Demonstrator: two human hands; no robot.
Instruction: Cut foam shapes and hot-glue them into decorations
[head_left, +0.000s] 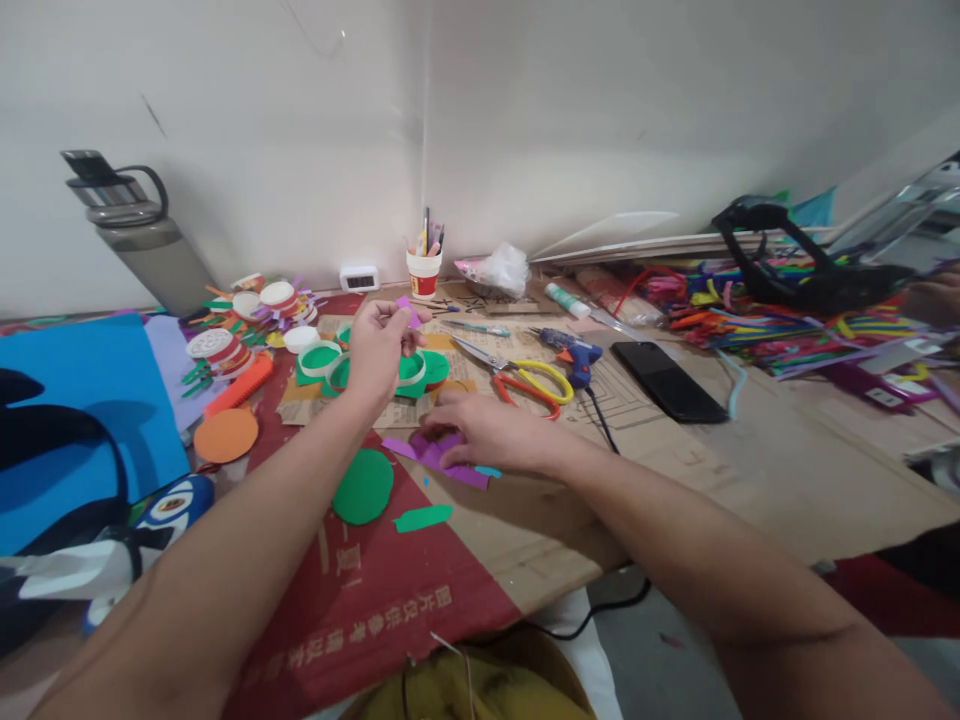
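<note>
My left hand (380, 345) is raised over the green pieces, its fingers pinched on a small purple piece (409, 312). Lower and to the right, my right hand (476, 432) has its fingers bent down on purple paper strips (435, 456); whether it grips one is hard to tell. White rings with green inside (319, 357) lie behind and beside my left hand, partly hidden by it. A green disc (363, 486) and a green strip (423, 518) lie nearer to me. Yellow and orange handled scissors (517, 376) rest behind my right hand.
A blue glue gun (581, 362) with its cord and a black phone (670, 381) lie to the right. Farther right are colourful pipe cleaners (739, 320). A cup of pens (424, 274) stands at the wall, a grey bottle (146, 240) at the left beside blue sheets (82, 400).
</note>
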